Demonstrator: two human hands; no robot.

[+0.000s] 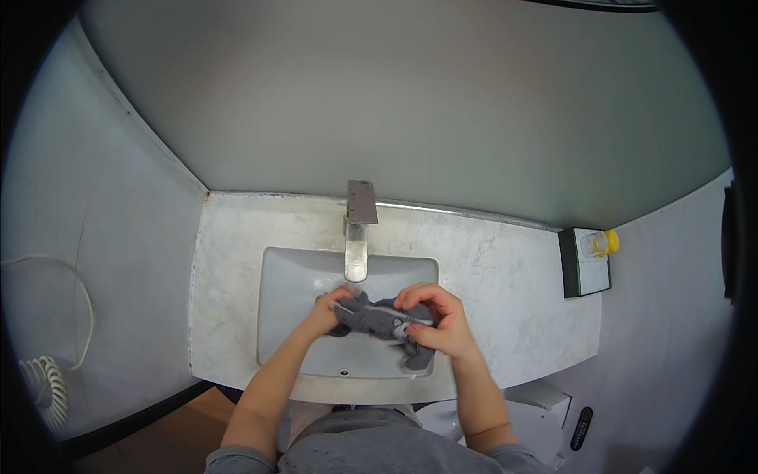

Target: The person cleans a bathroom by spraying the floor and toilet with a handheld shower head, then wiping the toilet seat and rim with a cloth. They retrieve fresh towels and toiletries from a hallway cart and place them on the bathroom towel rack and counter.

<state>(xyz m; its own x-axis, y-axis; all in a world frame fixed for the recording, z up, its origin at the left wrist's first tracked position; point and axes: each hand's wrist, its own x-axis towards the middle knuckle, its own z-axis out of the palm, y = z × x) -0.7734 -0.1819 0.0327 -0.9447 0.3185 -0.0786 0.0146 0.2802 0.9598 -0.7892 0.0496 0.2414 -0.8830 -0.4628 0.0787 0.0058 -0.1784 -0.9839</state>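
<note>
Over the white washbasin [302, 355], a bunched dark grey cloth item [370, 320] with light trim stretches between my two hands. My left hand [328, 308] grips its left end just below the faucet spout. At the other end, my right hand [438, 317] pinches the fabric between thumb and fingers, and a loose fold dangles beneath it. The metal faucet [356, 249] reaches out above the basin, its flat lever [362, 201] on top. Whether water is running cannot be made out clearly. What exactly the cloth item is stays unclear because it is crumpled.
A marbled counter [491, 302] surrounds the basin. On its right end sits a dark-sided box [583, 275] with a clear, yellow-capped container [598, 243] on it. A coiled white cord [50, 388] hangs at left. Below right are a toilet [533, 420] and a black remote control [581, 428].
</note>
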